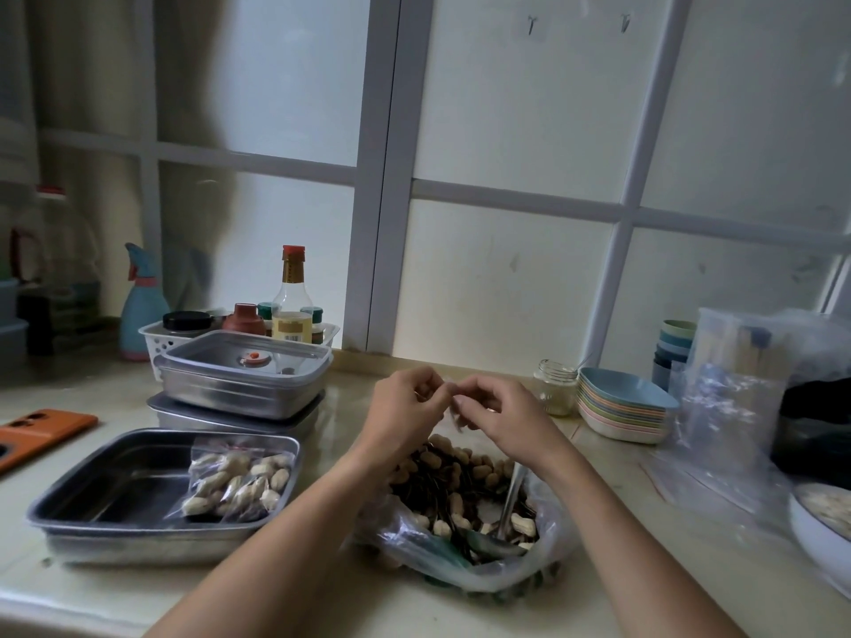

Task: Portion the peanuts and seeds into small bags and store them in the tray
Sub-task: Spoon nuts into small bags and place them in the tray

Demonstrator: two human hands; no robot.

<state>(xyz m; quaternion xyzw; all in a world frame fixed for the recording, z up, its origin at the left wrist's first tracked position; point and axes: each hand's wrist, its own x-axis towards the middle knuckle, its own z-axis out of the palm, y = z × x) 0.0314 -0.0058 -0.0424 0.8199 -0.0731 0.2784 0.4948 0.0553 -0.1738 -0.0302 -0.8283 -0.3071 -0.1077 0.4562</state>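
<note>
Pinches from the left hand [405, 409] and right hand [499, 414] are gripping the small clear plastic bag [456, 419]; sliding its lips apart is probably opening it best.

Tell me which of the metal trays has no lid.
The nearest tray, front left, holding one bag of peanuts; the stacked trays behind it are covered with lids.

Two hands (left hand [405, 407], right hand [499, 414]), one spoon [512, 497], one jar [555, 390], one phone [43, 432]
</note>
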